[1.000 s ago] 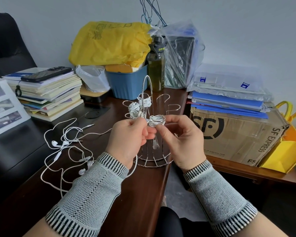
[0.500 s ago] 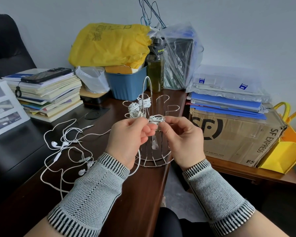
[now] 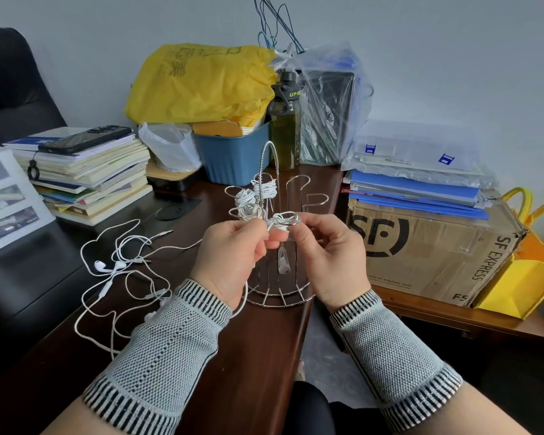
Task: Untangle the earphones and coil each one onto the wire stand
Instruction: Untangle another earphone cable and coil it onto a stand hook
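Left hand fingers and right hand fingers pinch one white earphone coil at a front loop of the wire stand, the coil now flatter against that loop than half a second ago, its cord trailing down past the left wrist. Three wound coils sit on the rear loops, unchanged; the stand stays at the bench edge. Loose tangled earphones lie on the bench left of the hands, in the same spread as earlier.
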A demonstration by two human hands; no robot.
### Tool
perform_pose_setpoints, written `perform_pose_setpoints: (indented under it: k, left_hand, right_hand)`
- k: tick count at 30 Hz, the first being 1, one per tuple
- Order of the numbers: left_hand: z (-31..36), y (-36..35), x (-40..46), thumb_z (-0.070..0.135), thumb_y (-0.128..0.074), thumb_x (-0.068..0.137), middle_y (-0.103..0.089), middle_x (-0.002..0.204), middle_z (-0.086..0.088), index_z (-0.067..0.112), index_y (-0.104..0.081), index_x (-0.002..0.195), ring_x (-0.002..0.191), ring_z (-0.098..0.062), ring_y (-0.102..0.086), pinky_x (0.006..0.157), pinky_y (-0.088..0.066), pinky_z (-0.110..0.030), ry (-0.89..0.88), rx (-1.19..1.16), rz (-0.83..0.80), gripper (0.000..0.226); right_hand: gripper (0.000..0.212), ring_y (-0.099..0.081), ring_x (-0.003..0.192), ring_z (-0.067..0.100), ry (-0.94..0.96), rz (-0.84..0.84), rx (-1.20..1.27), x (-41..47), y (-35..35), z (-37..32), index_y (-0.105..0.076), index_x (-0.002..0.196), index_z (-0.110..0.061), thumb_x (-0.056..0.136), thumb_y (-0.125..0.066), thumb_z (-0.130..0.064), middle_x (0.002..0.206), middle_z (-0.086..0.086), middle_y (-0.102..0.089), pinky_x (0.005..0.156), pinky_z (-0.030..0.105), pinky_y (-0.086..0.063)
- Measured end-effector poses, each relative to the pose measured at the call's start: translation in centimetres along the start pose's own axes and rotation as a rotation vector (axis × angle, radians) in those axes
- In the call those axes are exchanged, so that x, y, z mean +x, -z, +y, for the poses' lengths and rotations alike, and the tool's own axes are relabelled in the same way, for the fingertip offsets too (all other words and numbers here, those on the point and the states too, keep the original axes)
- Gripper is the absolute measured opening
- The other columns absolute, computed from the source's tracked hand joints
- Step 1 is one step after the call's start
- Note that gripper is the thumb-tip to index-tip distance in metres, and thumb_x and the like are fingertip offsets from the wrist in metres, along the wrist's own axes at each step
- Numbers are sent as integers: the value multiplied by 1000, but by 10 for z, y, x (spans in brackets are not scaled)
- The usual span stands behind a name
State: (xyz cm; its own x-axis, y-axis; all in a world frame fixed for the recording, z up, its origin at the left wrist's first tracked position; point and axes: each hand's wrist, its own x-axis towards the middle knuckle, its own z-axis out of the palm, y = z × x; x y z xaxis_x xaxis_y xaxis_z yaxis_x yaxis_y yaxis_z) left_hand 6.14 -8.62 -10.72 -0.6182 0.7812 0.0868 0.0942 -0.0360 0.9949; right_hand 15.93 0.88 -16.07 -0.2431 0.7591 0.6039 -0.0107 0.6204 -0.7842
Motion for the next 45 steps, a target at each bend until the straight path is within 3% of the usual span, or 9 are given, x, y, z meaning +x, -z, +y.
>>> perform_pose_setpoints:
  k: [3,5,8,14,17,25,29,38,45]
  left_hand:
    - [4,4,-1,11,-58,86,-73,71,-7,21,-68,49,75,-27,-67,72,-53,-46,-151,335,-43,39]
    - [12,7,-3,20,-60,87,-72,68,-3,21,-72,63,72,-21,-68,71,-54,-40,-231,528,-120,27]
    - [21,6,-9,27,-56,92,-70,61,9,23,-62,69,55,-1,-62,62,-50,-25,-267,736,-214,23]
    - [28,9,-18,39,-54,91,-41,47,8,32,-49,66,50,-5,-41,57,-34,-27,-487,1107,-167,26]
    - [31,11,-18,41,-55,91,-42,45,7,28,-59,68,48,-7,-41,55,-35,-25,-536,1083,-164,27]
    - [30,24,-4,36,-57,92,-68,63,11,27,-71,79,61,2,-62,57,-46,-12,-390,891,-170,21]
    - [29,26,-2,36,-62,89,-70,65,17,29,-73,79,59,4,-64,70,-57,-28,-373,809,-116,16]
    - [13,5,-2,42,-56,92,-67,57,8,19,-71,65,48,-5,-58,55,-50,-27,-353,826,132,39]
    - [9,1,-6,34,-54,94,-68,56,7,14,-71,64,49,-7,-60,57,-53,-31,-267,733,64,39]
  right_hand:
    - [7,-62,74,8,53,59,-1,-4,0,-1,-63,90,-24,86,-68,-25,86,0,-65,68,20,-51]
    - [11,-58,73,9,150,110,-40,-8,2,-3,-57,84,-23,83,-68,-22,82,-1,-58,66,22,-48]
    - [4,-50,82,-3,319,73,-118,-15,3,-5,-63,82,-14,83,-66,-16,84,-3,-54,72,13,-42]
    - [17,-52,90,6,388,3,-121,-17,2,-4,-72,98,-12,82,-66,-10,90,0,-54,79,17,-45]
    - [13,-54,91,17,388,-4,-122,-15,4,-2,-72,94,-12,84,-65,-18,93,0,-54,78,30,-48]
    - [11,-56,91,1,178,65,62,-14,1,-8,-64,85,-19,86,-61,-30,96,-2,-56,78,14,-48]
    - [6,-57,86,-1,81,94,112,-12,1,-12,-59,81,-29,86,-62,-28,93,2,-60,73,7,-43]
    - [13,-63,78,21,-135,77,172,-4,0,-13,-64,71,-28,82,-61,-33,82,5,-67,77,50,-54]
    - [23,-51,66,30,-397,-29,418,7,5,-13,-71,63,-16,69,-68,-38,67,14,-62,75,46,-49]
